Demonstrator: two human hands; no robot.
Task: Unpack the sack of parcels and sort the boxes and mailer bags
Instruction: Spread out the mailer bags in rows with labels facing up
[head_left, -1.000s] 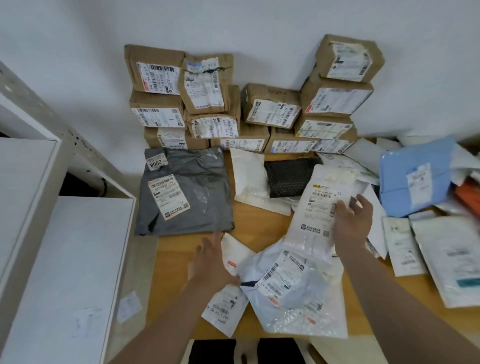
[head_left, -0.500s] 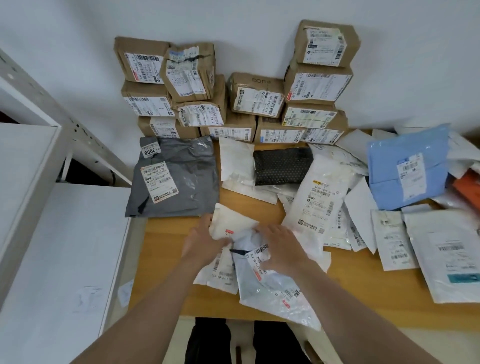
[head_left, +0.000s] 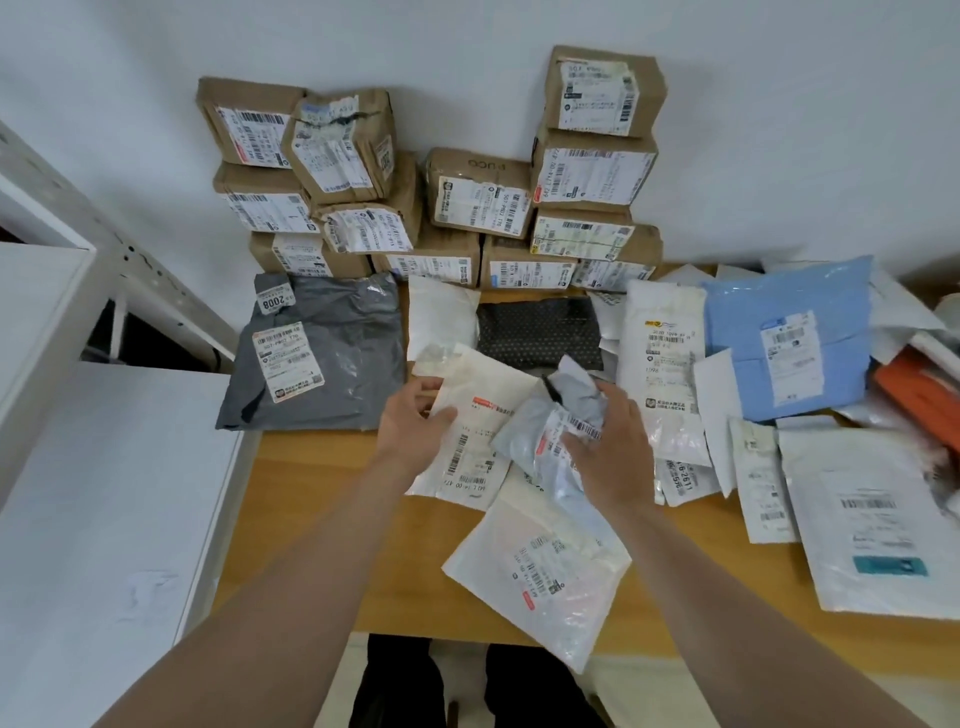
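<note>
My left hand (head_left: 415, 426) grips the left edge of a flat white mailer bag (head_left: 480, 415) with barcodes, held over the wooden table (head_left: 322, 545). My right hand (head_left: 608, 447) clutches a crumpled pale grey mailer bag (head_left: 545, 415) just right of it. Below them a white bubble mailer (head_left: 540, 571) lies on the table near the front edge. Brown cardboard boxes (head_left: 478, 202) stand stacked against the wall. In front of them lie a dark grey bag (head_left: 322, 358), a black dotted bag (head_left: 535, 332) and a blue bag (head_left: 784, 338).
Several white mailer bags (head_left: 878, 519) overlap on the right half of the table, with an orange parcel (head_left: 919, 395) at the right edge. A white shelf unit (head_left: 78, 467) stands to the left of the table. My legs show under the front edge.
Both hands have lifted their bags up and away from me. The white bubble mailer that lay beneath them is now uncovered near the table's front edge.
</note>
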